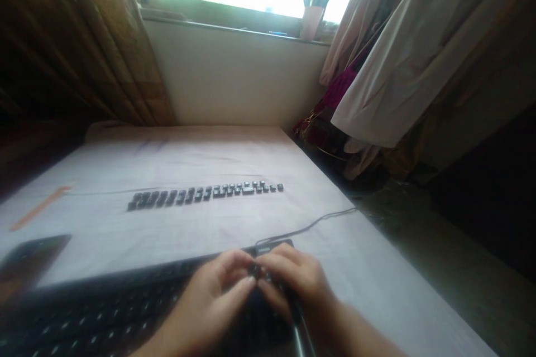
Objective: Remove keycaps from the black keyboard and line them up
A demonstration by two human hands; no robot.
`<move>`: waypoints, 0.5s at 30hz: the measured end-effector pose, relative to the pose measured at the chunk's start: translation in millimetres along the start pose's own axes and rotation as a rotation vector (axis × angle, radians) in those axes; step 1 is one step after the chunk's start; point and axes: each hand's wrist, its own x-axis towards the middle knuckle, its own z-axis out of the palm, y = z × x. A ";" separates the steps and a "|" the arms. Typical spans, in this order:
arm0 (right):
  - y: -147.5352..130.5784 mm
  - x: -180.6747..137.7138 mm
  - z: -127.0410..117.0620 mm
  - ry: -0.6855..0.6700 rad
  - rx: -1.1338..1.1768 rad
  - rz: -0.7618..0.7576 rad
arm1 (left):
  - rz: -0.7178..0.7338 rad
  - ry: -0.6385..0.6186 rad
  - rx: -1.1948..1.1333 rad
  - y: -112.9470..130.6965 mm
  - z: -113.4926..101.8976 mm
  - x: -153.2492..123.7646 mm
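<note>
A black keyboard (125, 295) lies along the near edge of a table covered with a pale cloth (201, 150). Both my hands rest over its right end. My left hand (218, 293) has its fingers curled and pinched toward a small dark keycap (254, 271) between the two hands. My right hand (293, 279) is closed too, its fingers meeting the left hand's at the keycap, and a thin metal tool (302, 340) runs down from under it. The picture is blurred, so the exact grip is unclear.
A row of loose black keycaps (205, 194) lies across the middle of the cloth. The keyboard's cable (318, 222) runs off to the right edge. An orange strip (39, 207) and a dark phone (29, 259) are at the left. Curtains and hanging clothes flank a bright window.
</note>
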 end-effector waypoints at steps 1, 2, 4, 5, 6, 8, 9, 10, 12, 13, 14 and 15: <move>-0.2 0.7 -0.3 -0.005 0.003 -0.005 | 0.006 -0.001 0.002 0.5 0.6 0.3; -0.3 1.3 -0.6 -0.015 0.001 -0.009 | 0.015 0.000 0.004 1.1 1.3 0.5; -0.8 2.5 -1.1 -0.029 -0.026 -0.021 | 0.035 0.017 0.011 2.2 2.7 0.7; -1.3 3.1 -1.3 -0.037 -0.045 -0.027 | 0.042 0.028 0.016 2.5 3.1 0.7; -1.9 3.9 -1.5 -0.049 -0.065 -0.037 | 0.044 0.035 0.023 2.4 3.2 0.7; -2.4 6.5 -2.9 -0.085 -0.104 -0.059 | 0.039 0.040 0.046 0.9 2.2 0.9; -1.5 8.7 -4.4 -0.111 -0.122 -0.064 | 0.037 0.032 0.065 -0.6 1.1 1.0; 1.1 11.6 -6.9 -0.139 -0.137 -0.063 | 0.040 0.025 0.089 -2.4 -0.4 1.2; 13.1 20.2 -14.9 -0.168 -0.159 -0.038 | 0.061 0.041 0.158 -7.0 -3.9 1.4; 23.3 25.8 -20.5 -0.164 -0.169 -0.008 | 0.075 0.065 0.202 -9.4 -5.8 1.6; 36.1 32.0 -27.0 -0.151 -0.187 0.029 | 0.088 0.094 0.248 -11.7 -7.5 1.8; 51.3 38.5 -34.0 -0.141 -0.232 0.084 | 0.101 0.129 0.296 -13.8 -9.1 2.0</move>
